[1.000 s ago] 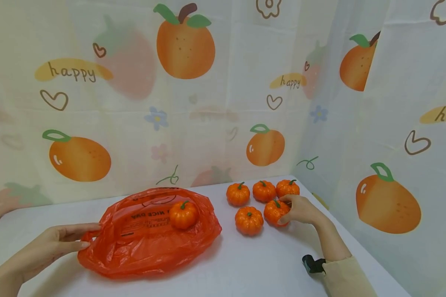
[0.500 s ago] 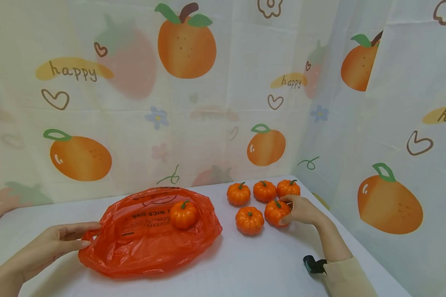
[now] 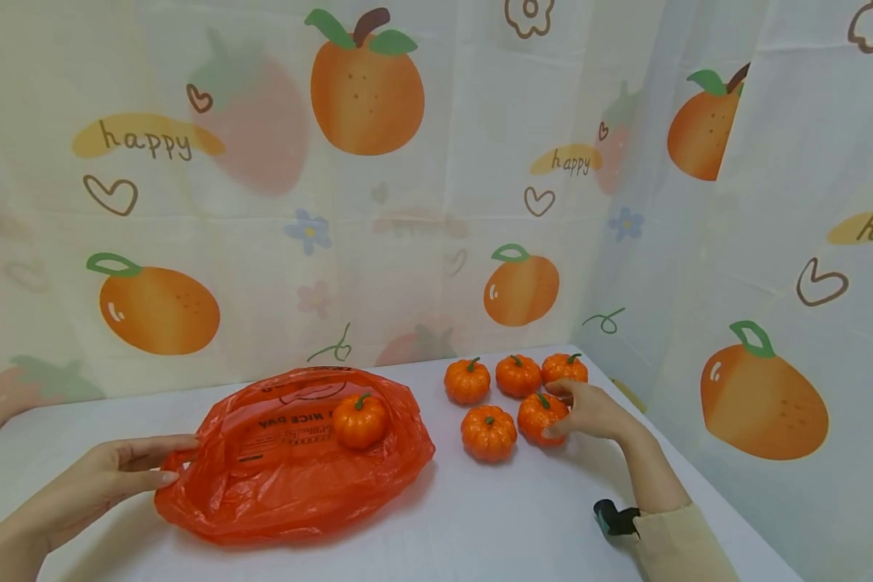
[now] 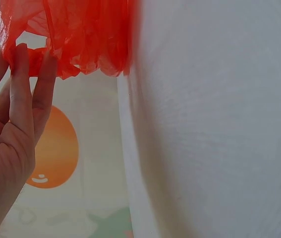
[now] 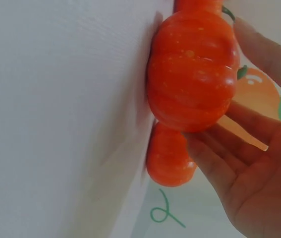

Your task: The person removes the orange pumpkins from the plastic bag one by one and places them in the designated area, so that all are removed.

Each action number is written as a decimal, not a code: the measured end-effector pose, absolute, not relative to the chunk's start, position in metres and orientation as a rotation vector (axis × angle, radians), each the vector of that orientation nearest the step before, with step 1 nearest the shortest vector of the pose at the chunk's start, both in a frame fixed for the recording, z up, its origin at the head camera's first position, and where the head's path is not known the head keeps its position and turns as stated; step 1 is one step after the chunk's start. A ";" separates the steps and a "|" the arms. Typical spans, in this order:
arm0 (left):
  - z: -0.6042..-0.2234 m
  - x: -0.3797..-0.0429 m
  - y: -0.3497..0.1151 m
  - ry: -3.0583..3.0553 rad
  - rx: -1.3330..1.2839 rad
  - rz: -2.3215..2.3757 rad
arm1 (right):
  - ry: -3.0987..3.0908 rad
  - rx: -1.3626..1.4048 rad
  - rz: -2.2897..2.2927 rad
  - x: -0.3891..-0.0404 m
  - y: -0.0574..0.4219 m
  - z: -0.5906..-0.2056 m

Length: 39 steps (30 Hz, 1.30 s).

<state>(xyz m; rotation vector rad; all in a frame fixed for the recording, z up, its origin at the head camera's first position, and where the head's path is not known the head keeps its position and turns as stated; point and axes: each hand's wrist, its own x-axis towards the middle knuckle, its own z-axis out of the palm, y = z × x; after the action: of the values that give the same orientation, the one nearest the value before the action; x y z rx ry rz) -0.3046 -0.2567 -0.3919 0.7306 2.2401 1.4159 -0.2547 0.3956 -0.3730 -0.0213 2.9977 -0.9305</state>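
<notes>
On the left of the head view, a red plastic bag (image 3: 284,497) lies with its mouth spread toward the camera. One small orange pumpkin (image 3: 360,424) with a green stem sits inside it. My left hand (image 3: 90,489) pinches the bag's left edge at the handle; the left wrist view shows the fingers (image 4: 20,94) at the bunched film. On the right, my right hand (image 3: 598,414) holds another small pumpkin (image 5: 192,74) by its side, with thumb and fingers around it. This pumpkin is low at the table, its right part hidden by the hand.
Close around the right hand stand several more pumpkins, among them a front one (image 3: 488,434) and a back left one (image 3: 467,381). A white table (image 3: 480,517) carries everything. Printed curtains (image 3: 422,194) rise behind and at the right. A black device (image 3: 611,517) is at the right wrist.
</notes>
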 end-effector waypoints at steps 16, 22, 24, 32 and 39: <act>-0.392 -0.306 -0.258 2.228 0.680 1.405 | 3.194 -0.027 -0.960 -0.259 0.377 -0.350; -0.392 -0.306 -0.258 2.229 0.665 1.407 | 3.234 -0.099 -0.981 -0.262 0.367 -0.345; -0.392 -0.306 -0.257 2.239 0.655 1.399 | 3.238 -0.124 -1.000 -0.263 0.361 -0.343; -0.392 -0.305 -0.257 2.242 0.684 1.407 | 3.242 -0.209 -1.062 -0.267 0.337 -0.330; -0.391 -0.305 -0.256 2.234 0.697 1.414 | 3.192 -0.286 -1.133 -0.271 0.319 -0.321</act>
<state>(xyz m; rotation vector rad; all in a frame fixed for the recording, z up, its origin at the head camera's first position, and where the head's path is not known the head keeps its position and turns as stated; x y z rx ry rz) -0.3047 -0.2564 -0.3907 0.6972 2.2344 1.4136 -0.2712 0.3193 -0.3209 -0.2862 3.1922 -1.1331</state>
